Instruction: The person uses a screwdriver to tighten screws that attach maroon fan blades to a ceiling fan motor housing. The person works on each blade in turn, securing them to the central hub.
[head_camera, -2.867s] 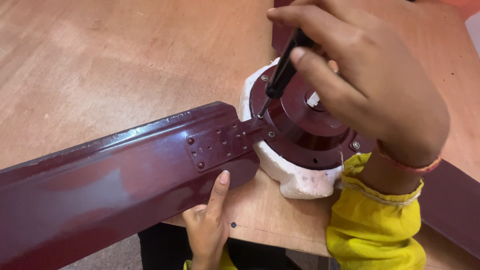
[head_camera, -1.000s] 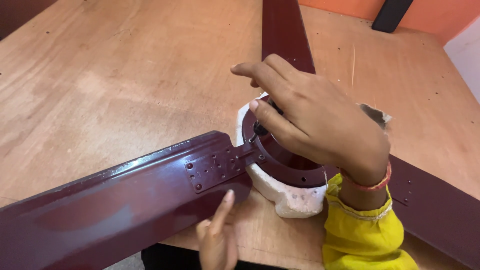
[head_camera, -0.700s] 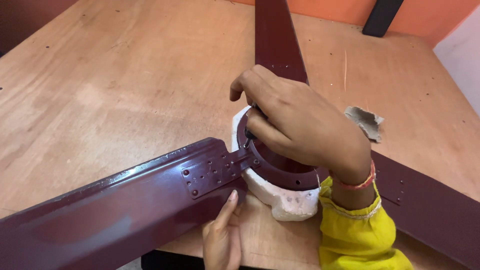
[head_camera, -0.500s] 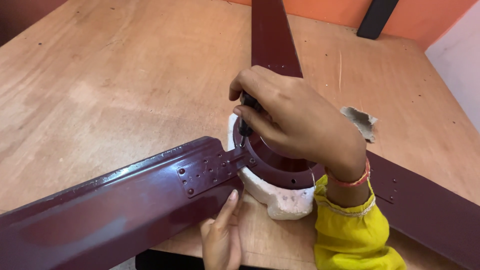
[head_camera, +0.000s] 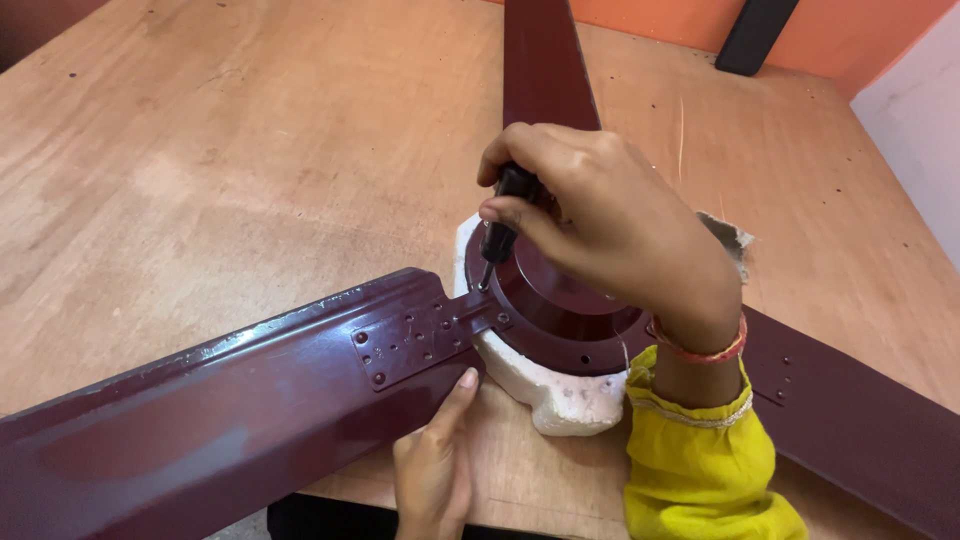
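A dark maroon ceiling fan motor hub (head_camera: 565, 320) rests on a white foam block (head_camera: 560, 395) on a wooden table (head_camera: 220, 170). My right hand (head_camera: 610, 225) grips a black-handled screwdriver (head_camera: 500, 235) upright, its tip at the bracket where the near left blade (head_camera: 220, 410) meets the hub. My left hand (head_camera: 435, 470) lies under that blade's edge, one finger pointing up against the blade beside the foam. Another blade (head_camera: 545, 60) runs away to the far side, and a third (head_camera: 850, 410) stretches to the right.
A scrap of torn grey cardboard (head_camera: 735, 235) lies behind the hub. A black bar (head_camera: 755, 35) leans at the orange wall at the back right. A yellow sleeve and an orange thread band cover my right wrist.
My right hand has turned the screwdriver upright and set its tip down on the blade bracket at the hub's left side. The view has shifted, showing more of the far blade.
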